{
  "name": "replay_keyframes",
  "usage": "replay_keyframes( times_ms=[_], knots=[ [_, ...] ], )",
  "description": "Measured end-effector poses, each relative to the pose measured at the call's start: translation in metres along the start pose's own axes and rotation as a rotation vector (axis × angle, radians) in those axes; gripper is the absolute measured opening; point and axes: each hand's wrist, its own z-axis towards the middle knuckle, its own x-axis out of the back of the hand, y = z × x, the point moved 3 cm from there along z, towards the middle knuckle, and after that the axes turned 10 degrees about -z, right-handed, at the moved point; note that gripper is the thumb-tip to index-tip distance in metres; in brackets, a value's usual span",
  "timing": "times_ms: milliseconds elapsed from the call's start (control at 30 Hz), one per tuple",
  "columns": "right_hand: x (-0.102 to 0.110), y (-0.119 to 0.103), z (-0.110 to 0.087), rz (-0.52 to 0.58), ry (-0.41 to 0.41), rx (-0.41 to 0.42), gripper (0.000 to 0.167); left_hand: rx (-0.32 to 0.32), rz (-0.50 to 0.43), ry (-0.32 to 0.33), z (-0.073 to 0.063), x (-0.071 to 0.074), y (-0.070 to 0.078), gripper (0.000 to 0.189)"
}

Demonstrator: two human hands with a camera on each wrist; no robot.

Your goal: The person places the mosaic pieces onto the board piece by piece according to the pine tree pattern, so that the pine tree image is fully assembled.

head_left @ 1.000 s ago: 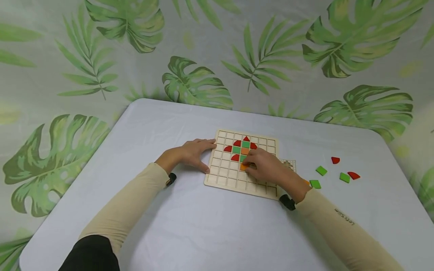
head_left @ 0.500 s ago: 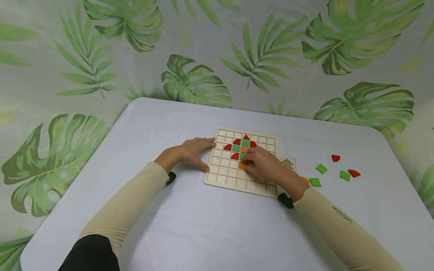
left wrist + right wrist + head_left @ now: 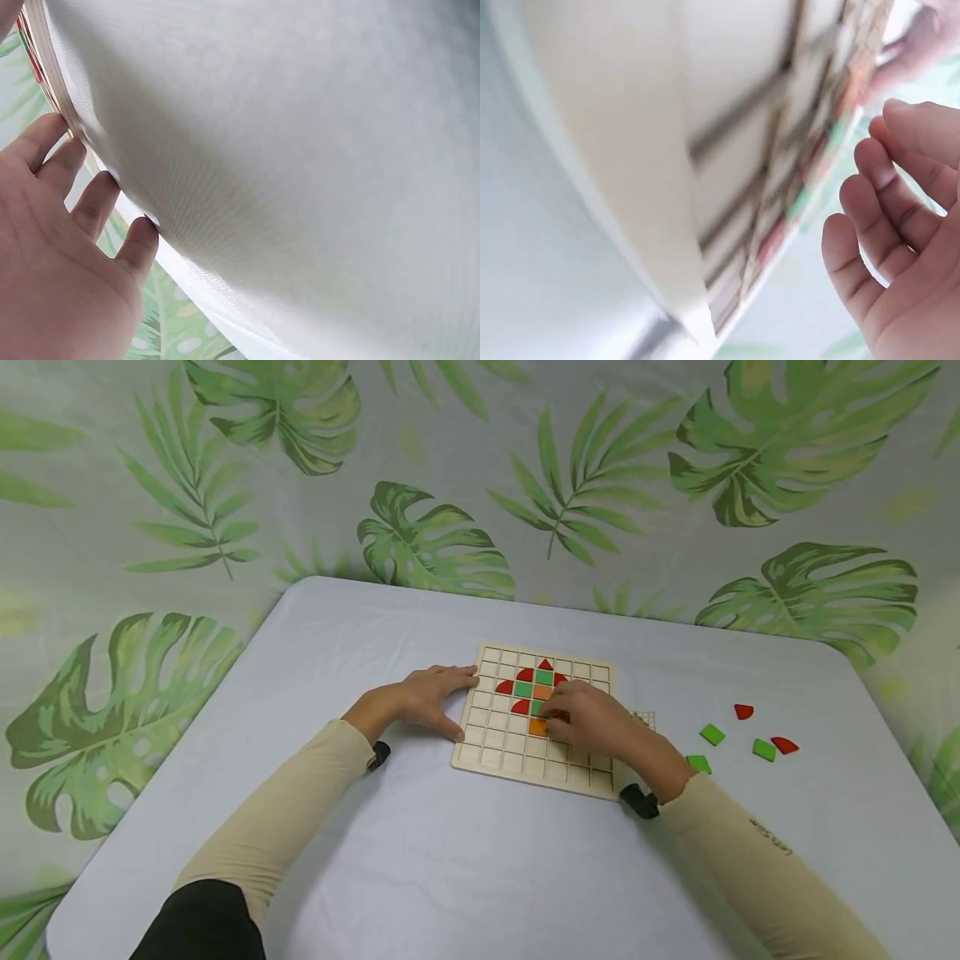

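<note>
A wooden grid board (image 3: pixel 495 743) lies on the white table, holding red, green and orange tiles set in its cells. My left hand (image 3: pixel 429 696) rests at the board's left edge, fingers extended and thumb spread apart. Over the board, my right hand (image 3: pixel 588 718) hovers beside an orange square tile (image 3: pixel 537 727), the lowest of the pattern. In the right wrist view the right hand's fingers (image 3: pixel 859 202) are loosely bent with nothing between them. A red triangle tile (image 3: pixel 545 665) tops the pattern. The right hand covers some cells on the board's right side.
Right of the board lie loose green tiles (image 3: pixel 712 734) and red quarter-round tiles (image 3: pixel 784 745). A small printed pattern card (image 3: pixel 647 719) is partly hidden behind the right hand. A leaf-print cloth (image 3: pixel 435 539) hangs behind the table (image 3: pixel 360 618).
My right hand has let go of the orange tile and drawn slightly right, leaving it in its cell. The right forearm now hides a loose orange tile. The left hand stays put.
</note>
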Motion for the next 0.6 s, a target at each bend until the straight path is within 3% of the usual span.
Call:
replay_keyframes(
  times_ms=[300, 600],
  knots=[
    [0.033, 0.032, -0.020, -0.021, 0.001, -0.115, 0.020, 0.007, 0.009, 0.001, 0.001, 0.000, -0.001, 0.096],
    [0.031, 0.055, -0.039, -0.042, 0.026, -0.158, 0.019, 0.007, 0.009, 0.002, 0.001, 0.001, 0.001, 0.095]
  ],
)
